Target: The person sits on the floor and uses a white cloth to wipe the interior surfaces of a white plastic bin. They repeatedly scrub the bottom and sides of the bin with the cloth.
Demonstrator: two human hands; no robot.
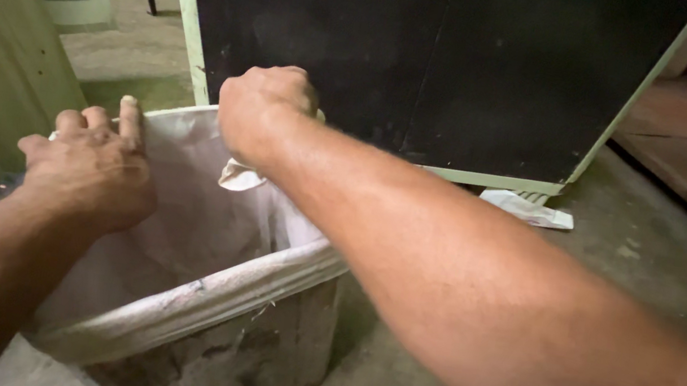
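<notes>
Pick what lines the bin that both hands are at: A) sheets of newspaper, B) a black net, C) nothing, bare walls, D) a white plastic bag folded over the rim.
D: the white bag drapes inside the bin and folds over its rim, with the left hand and right hand at its edge.

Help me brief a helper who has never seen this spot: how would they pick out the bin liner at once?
Find the big black panel with pale green edging. In front of it stands a grimy grey bin. The liner is the thin whitish plastic bag inside it, folded over the rim, with the left hand and right hand on its far edge.
</notes>
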